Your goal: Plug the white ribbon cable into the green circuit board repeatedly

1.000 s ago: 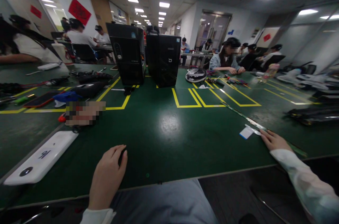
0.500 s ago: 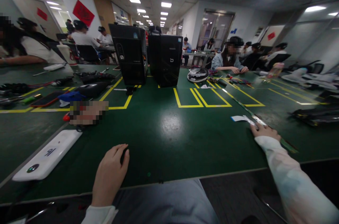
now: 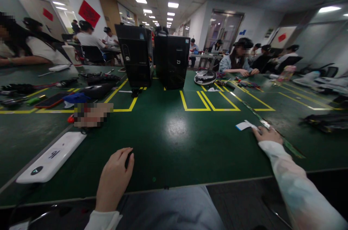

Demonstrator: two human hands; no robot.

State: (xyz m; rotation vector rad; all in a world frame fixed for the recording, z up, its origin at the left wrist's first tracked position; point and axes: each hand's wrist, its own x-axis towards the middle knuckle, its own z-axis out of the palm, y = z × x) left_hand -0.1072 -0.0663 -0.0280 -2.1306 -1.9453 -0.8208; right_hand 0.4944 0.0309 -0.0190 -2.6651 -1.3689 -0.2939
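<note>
My right hand (image 3: pixel 268 136) is at the right of the green table, its fingers closed at the inner end of a short white flat ribbon cable (image 3: pixel 245 125) with a blue tip. Just beyond and under that hand lies a long, narrow green circuit-board strip (image 3: pixel 292 147), with a shiny silver part (image 3: pixel 264 123) near the fingertips. Whether the cable is joined to the strip is hidden by the fingers. My left hand (image 3: pixel 116 175) rests near the table's front edge, thumb apart from loosely bent fingers, holding nothing.
Two black computer towers (image 3: pixel 173 63) stand at the back middle. A white power bank-like case (image 3: pixel 51 157) lies at left, near cables, a phone and a blue cloth-like item (image 3: pixel 77 97). Yellow tape marks (image 3: pixel 198 109) cross the table. A black part (image 3: pixel 324 123) lies far right; people sit beyond.
My right hand has shifted slightly left along with the white ribbon cable, whose blue tip now angles further toward me. My left hand stays in place. The view has turned slightly.
</note>
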